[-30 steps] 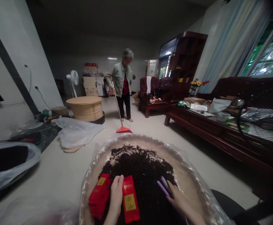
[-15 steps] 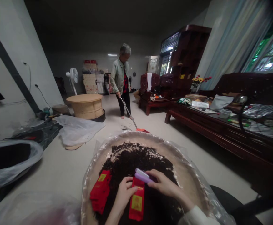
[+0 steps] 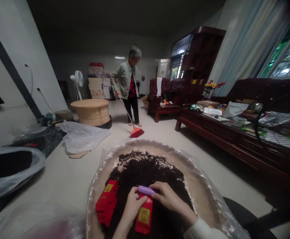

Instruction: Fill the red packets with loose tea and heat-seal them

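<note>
Wearing plain off-white sleeve on right forearm, bottom right of frame, soft folds, bare past its edge.

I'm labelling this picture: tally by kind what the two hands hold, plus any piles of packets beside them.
Red packet in left hand: 1
Purple tool in right hand: 1
Pile of red packets, too overlapped to count singly: 1
Total: 3

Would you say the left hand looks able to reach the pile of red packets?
Probably yes: the pile of red packets lies close beside the left hand, with only dark loose material between, though that hand should first release the single packet.
</note>
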Demonstrator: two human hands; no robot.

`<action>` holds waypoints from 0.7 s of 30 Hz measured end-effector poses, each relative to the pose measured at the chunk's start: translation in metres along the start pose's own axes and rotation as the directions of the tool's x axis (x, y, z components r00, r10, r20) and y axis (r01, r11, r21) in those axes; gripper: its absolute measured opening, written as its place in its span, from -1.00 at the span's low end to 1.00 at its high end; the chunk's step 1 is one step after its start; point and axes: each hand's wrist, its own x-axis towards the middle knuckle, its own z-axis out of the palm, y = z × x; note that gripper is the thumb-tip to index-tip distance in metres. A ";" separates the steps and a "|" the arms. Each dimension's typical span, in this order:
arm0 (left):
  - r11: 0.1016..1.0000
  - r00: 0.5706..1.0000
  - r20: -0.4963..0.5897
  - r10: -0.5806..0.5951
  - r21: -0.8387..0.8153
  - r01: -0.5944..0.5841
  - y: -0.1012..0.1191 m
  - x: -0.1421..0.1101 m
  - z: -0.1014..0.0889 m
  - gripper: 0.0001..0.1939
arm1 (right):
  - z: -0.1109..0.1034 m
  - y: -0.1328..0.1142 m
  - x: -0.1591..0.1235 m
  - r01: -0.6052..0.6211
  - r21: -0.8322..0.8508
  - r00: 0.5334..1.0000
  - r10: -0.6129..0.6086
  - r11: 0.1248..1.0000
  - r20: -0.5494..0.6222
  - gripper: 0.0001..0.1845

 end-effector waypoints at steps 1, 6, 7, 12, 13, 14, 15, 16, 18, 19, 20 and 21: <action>1.000 1.000 -0.015 0.008 0.006 -0.008 0.001 0.001 0.000 -0.50 | 0.000 0.000 0.001 0.005 0.012 1.000 -0.005 1.000 0.001 -0.70; 0.999 0.999 -0.034 -0.008 -0.033 0.007 0.020 -0.005 -0.003 -0.38 | -0.006 0.023 0.011 -0.022 0.138 0.995 0.034 0.990 -0.090 -0.59; 0.998 0.999 -0.038 -0.006 -0.057 0.004 0.024 -0.007 -0.004 -0.34 | -0.007 0.032 0.013 -0.046 0.131 0.989 0.063 0.990 -0.131 -0.56; 0.990 0.995 -0.096 0.029 -0.132 -0.041 0.034 -0.012 -0.002 -0.50 | 0.001 0.062 0.019 -0.132 -0.023 0.977 0.126 0.991 -0.171 -0.52; 0.990 0.994 -0.105 0.036 -0.135 -0.050 0.034 -0.013 -0.001 -0.53 | 0.003 0.062 0.019 -0.130 -0.032 0.978 0.123 0.991 -0.166 -0.53; 0.989 0.993 -0.112 0.046 -0.133 -0.060 0.034 -0.013 0.001 -0.54 | 0.006 0.060 0.018 -0.119 -0.032 0.978 0.112 0.992 -0.173 -0.56; 0.989 0.991 -0.117 0.059 -0.125 -0.073 0.034 -0.013 0.002 -0.54 | 0.007 0.055 0.018 -0.100 -0.024 0.977 0.094 0.995 -0.193 -0.61; 0.990 0.990 -0.123 0.074 -0.113 -0.088 0.033 -0.013 0.003 -0.53 | 0.009 0.048 0.017 -0.072 -0.008 0.973 0.068 0.997 -0.219 -0.65; 0.990 0.984 -0.140 0.106 -0.082 -0.118 0.034 -0.013 0.005 -0.52 | 0.012 0.030 0.017 0.008 0.040 0.965 0.003 0.999 -0.263 -0.70; 0.989 0.982 -0.146 0.118 -0.066 -0.129 0.035 -0.014 0.006 -0.51 | 0.014 0.020 0.016 0.046 0.068 0.964 -0.027 0.997 -0.266 -0.72; 0.989 0.980 -0.150 0.128 -0.051 -0.137 0.036 -0.015 0.007 -0.51 | 0.017 0.010 0.016 0.070 0.092 0.965 -0.044 0.993 -0.257 -0.75; 0.989 0.979 -0.151 0.136 -0.039 -0.143 0.037 -0.017 0.008 -0.50 | 0.020 0.001 0.016 0.076 0.115 0.970 -0.047 0.990 -0.239 -0.78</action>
